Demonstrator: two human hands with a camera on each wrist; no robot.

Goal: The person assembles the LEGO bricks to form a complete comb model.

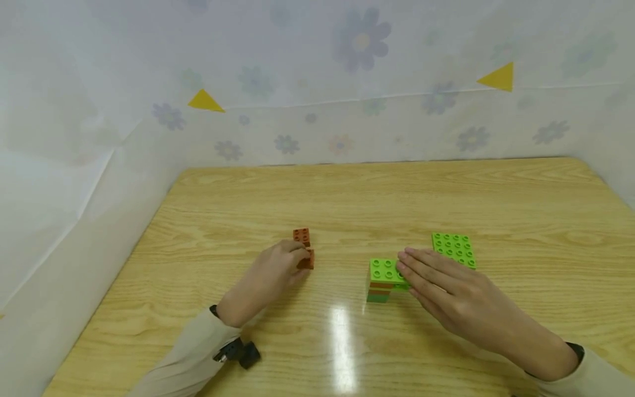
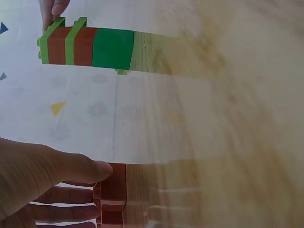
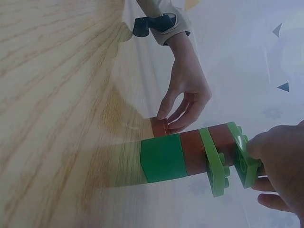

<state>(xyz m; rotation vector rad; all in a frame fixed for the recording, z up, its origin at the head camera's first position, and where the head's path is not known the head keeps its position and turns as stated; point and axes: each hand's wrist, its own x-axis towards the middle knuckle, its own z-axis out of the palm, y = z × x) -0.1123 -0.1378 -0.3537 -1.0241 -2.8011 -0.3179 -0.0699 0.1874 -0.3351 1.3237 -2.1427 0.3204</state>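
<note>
My right hand (image 1: 453,289) hides the end of the block tower (image 1: 382,273) towards the right edge of the table (image 1: 317,193), and part of the flat green plate's (image 1: 453,249) near side. My left hand (image 1: 268,281) covers some of the nearer brown brick (image 1: 310,259). The head view cuts off the table's near corners and my right sleeve (image 1: 602,377).
</note>
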